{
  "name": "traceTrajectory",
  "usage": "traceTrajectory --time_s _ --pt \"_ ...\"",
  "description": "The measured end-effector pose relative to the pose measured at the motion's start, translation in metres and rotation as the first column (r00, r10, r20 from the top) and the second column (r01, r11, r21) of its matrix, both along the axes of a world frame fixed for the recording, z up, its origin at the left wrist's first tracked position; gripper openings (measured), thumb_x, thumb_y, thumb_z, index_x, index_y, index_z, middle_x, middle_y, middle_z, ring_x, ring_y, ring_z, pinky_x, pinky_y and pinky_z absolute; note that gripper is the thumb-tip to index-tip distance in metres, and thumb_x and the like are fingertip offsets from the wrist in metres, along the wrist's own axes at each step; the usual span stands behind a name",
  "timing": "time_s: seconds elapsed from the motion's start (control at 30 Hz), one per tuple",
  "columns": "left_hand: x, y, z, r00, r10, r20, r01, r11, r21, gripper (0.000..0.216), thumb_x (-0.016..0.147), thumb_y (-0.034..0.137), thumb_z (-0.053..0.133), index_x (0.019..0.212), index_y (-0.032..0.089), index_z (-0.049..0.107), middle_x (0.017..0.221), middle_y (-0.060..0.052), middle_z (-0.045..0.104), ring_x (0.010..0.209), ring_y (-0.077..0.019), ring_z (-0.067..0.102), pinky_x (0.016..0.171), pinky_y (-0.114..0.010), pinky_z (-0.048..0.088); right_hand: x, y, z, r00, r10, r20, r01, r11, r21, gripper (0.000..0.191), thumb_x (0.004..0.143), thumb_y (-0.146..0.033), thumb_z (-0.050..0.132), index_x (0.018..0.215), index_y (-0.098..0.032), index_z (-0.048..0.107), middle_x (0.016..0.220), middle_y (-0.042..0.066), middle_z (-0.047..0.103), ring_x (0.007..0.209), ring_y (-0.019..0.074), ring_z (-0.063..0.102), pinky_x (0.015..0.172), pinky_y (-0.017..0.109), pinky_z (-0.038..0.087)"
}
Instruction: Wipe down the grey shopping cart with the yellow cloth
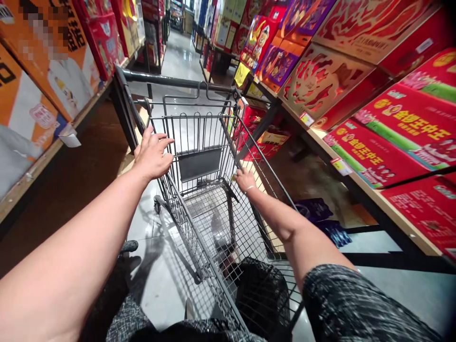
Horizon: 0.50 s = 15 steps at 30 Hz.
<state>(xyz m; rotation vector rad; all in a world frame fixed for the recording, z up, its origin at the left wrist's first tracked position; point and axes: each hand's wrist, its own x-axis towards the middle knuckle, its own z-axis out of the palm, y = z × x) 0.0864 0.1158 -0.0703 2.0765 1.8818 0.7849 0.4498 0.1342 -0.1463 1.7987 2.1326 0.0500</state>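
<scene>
Where left fingers [162, 142] splay, shopping cart [200, 164] beneath, wire-sided

A shopping cart [199, 164] stands on the aisle floor [178, 50] between the left shelf [90, 105] and the right shelf [392, 209], its handlebar [171, 80] across the far end. Cartons [39, 90] stand on the left shelf; on the right, sausage cartons [409, 126] sit nearer, gift boxes [317, 80] beyond. Packages [313, 209] lie beneath.

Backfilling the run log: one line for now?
left hand: open, at cart left rim | right hand: by cart right side, grip unclear | boxes: shelved both sides
</scene>
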Motion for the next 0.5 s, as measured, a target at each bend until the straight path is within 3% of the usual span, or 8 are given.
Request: traceTrajectory --time_s 0.07,0.13,0.2,0.23,0.33,0.4,0.5 --pt "-0.001 0.002 -0.004 1.000 -0.004 0.023 0.003 0.999 0.038 0.059 0.076 0.034 0.049 0.133 0.035 0.064 0.151 -0.001 0.050 0.156 -0.0353 0.016 0.122 -0.063 0.025 0.002 0.024 0.042 0.998 0.030 0.049 -0.039 0.980 0.197 0.047 0.102 -0.014 0.032 0.136 -0.028 0.060 0.142 0.013 0.054 0.135 0.0341 0.035 0.102 0.054 0.034" --pt "-0.003 0.004 -0.008 0.998 -0.018 0.060 0.013 0.997 0.076 0.056 0.075 0.034 0.051 0.128 0.036 0.066 0.147 -0.001 0.054 0.155 -0.0363 0.018 0.121 -0.065 0.025 0.002 0.043 0.076 0.997 0.057 0.061 -0.076 0.920 0.385 0.042 0.107 -0.020 0.031 0.137 -0.026 0.059 0.142 0.013 0.053 0.133 0.0329 0.037 0.100 0.052 0.033" --pt "-0.004 0.005 -0.010 0.995 -0.030 0.093 0.021 0.995 0.100 0.052 0.075 0.035 0.052 0.124 0.037 0.068 0.144 0.000 0.056 0.155 -0.0382 0.019 0.119 -0.067 0.026 0.004 0.055 0.090 0.995 0.091 0.042 -0.100 0.880 0.464 0.048 0.110 -0.021 0.020 0.140 -0.018 0.058 0.141 0.014 0.051 0.133 0.0292 0.035 0.100 0.051 0.029" --pt "-0.005 0.004 -0.011 0.994 -0.031 0.101 0.021 0.995 0.101 0.051 0.075 0.035 0.052 0.123 0.036 0.068 0.144 0.000 0.056 0.154 -0.0388 0.019 0.118 -0.068 0.026 0.005 0.057 0.088 0.993 0.112 0.033 -0.115 0.879 0.463 0.053 0.110 -0.018 0.014 0.141 -0.014 0.057 0.141 0.015 0.050 0.134 0.0276 0.033 0.100 0.050 0.027" --pt "-0.004 0.003 -0.008 0.994 -0.023 0.102 0.015 0.997 0.078 0.049 0.077 0.035 0.051 0.123 0.032 0.067 0.148 -0.002 0.053 0.155 -0.0379 0.016 0.116 -0.070 0.026 0.009 0.042 0.048 0.989 0.147 0.033 -0.150 0.934 0.326 0.054 0.108 -0.013 0.014 0.141 -0.011 0.056 0.144 0.017 0.048 0.135 0.0271 0.031 0.102 0.048 0.026" --pt "-0.003 0.003 -0.008 0.994 -0.030 0.104 0.024 0.998 0.061 0.047 0.081 0.039 0.050 0.124 0.030 0.065 0.150 -0.002 0.051 0.154 -0.0366 0.014 0.116 -0.070 0.026 0.011 0.020 0.003 0.993 0.116 0.016 -0.117 0.980 0.161 0.046 0.106 -0.015 0.026 0.137 -0.016 0.060 0.146 0.017 0.048 0.133 0.0297 0.033 0.102 0.047 0.028" --pt "-0.002 0.005 -0.010 0.991 -0.053 0.123 0.044 0.996 0.076 0.047 0.085 0.051 0.047 0.123 0.031 0.066 0.150 0.003 0.049 0.154 -0.0345 0.012 0.121 -0.065 0.022 0.011 -0.021 -0.066 0.999 0.010 -0.045 -0.010 1.000 -0.017 0.045 0.103 -0.018 0.030 0.135 -0.021 0.061 0.148 0.017 0.046 0.131 0.0314 0.034 0.104 0.047 0.029"
